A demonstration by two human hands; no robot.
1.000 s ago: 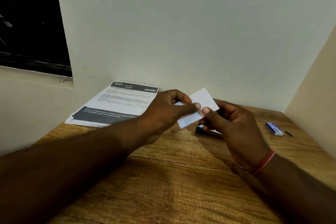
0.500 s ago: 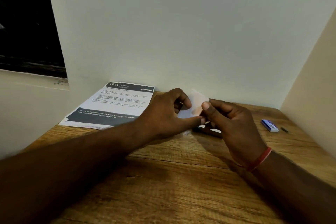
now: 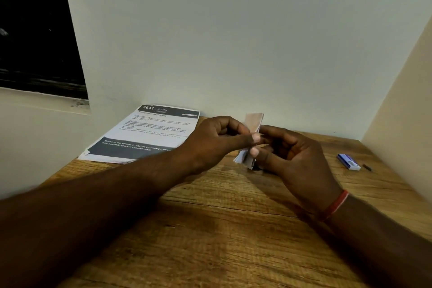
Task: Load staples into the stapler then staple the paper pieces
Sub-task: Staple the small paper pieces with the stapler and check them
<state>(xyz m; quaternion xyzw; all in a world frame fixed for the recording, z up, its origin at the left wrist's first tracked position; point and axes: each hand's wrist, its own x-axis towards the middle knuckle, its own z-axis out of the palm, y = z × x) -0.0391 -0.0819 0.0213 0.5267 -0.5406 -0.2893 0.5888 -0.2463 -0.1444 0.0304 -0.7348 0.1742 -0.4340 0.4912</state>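
Both the left hand (image 3: 217, 140) and right hand (image 3: 292, 159) are pinching the paper pieces (image 3: 251, 138) together. Stapling is seemingly still pending; the staple box (image 3: 348, 162) is lying well apart.

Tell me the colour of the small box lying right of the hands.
Blue with a white edge: the small box, clearest in the head view.

Dim, soft indoor light; faint shadows on the table (image 3: 210, 229), slight blur, wide-angle edge bending.

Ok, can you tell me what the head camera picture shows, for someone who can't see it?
Two hands, left hand and right hand, pinch small paper pieces together above a wooden table. A printed sheet lies far left, a small blue box right.
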